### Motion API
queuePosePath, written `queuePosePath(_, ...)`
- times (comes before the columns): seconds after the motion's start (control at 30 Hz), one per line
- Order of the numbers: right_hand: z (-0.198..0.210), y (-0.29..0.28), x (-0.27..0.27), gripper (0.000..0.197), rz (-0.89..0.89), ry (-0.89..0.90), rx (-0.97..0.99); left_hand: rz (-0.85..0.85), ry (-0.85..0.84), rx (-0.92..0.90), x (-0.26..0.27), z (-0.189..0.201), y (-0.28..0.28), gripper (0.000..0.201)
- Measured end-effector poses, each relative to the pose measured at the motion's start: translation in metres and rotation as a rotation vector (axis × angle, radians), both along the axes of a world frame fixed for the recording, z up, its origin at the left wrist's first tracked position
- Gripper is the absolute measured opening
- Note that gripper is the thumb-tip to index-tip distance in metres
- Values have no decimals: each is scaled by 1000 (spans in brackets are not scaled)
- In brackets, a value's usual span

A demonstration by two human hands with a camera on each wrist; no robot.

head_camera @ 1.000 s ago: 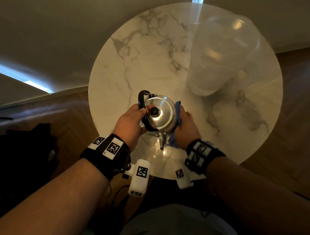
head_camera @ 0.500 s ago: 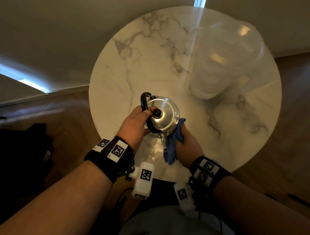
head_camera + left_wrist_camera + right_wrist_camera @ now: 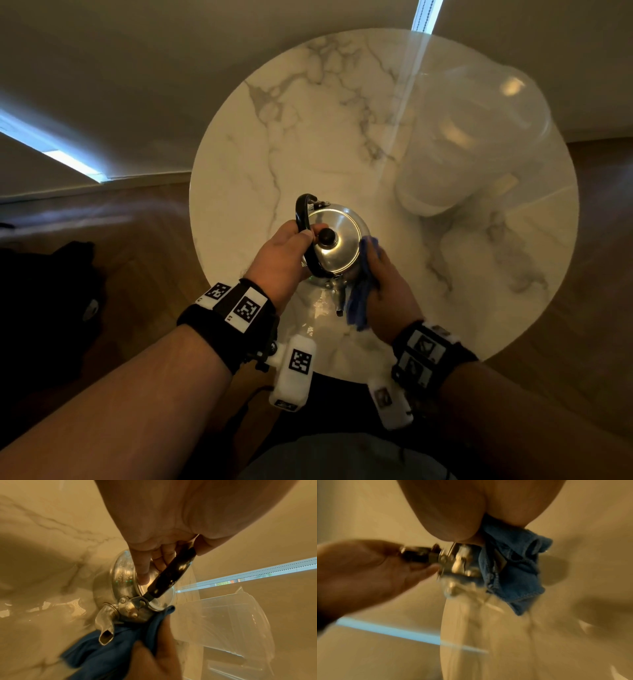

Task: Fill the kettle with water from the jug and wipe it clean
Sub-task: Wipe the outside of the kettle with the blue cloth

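Note:
A small shiny steel kettle (image 3: 337, 241) with a black handle and black lid knob sits near the front of the round marble table (image 3: 308, 120), its spout pointing toward me. My left hand (image 3: 286, 255) grips the black handle (image 3: 171, 573); the kettle (image 3: 123, 577) looks wet with droplets. My right hand (image 3: 387, 286) holds a bunched blue cloth (image 3: 361, 291) against the kettle's right side, near the spout (image 3: 105, 627). The cloth (image 3: 513, 566) covers part of the kettle body (image 3: 458, 561). A large clear plastic jug (image 3: 469, 137) stands at the back right.
The jug (image 3: 231, 622) is close behind the kettle on the right. The table's front edge is just under my wrists, with wooden floor on both sides. A dark bag (image 3: 44, 308) lies on the floor at the left.
My right hand with the cloth went down from the kettle's side toward the spout, then back up along the right side. The left hand kept its hold on the handle.

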State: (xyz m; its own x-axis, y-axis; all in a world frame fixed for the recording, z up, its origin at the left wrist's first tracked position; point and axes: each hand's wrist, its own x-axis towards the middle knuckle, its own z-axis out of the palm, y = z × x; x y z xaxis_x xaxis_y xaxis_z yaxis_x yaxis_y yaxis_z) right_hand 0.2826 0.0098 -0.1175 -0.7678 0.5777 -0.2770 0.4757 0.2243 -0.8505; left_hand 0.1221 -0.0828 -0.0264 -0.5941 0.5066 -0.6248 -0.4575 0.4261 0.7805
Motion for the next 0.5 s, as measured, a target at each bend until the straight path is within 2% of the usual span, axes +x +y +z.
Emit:
queuePosePath(0.07,10,28,-22,42,-113,-36,-80,-4,1,-4,1,1,1,27)
queuePosePath(0.1,16,42,-35,37,-95,-41,-67,-5,5,-7,1,2,1,27)
queuePosePath(0.23,34,78,-77,37,130,-110,16,1,16,-16,3,4,3,28)
queuePosePath(0.33,39,80,-75,34,182,-128,-10,-1,16,-25,4,7,4,29)
queuePosePath(0.47,45,62,-30,62,74,-79,23,-40,42,-63,3,12,3,46)
queuePosePath(0.5,45,59,-23,64,49,-66,24,-44,42,-67,3,12,3,48)
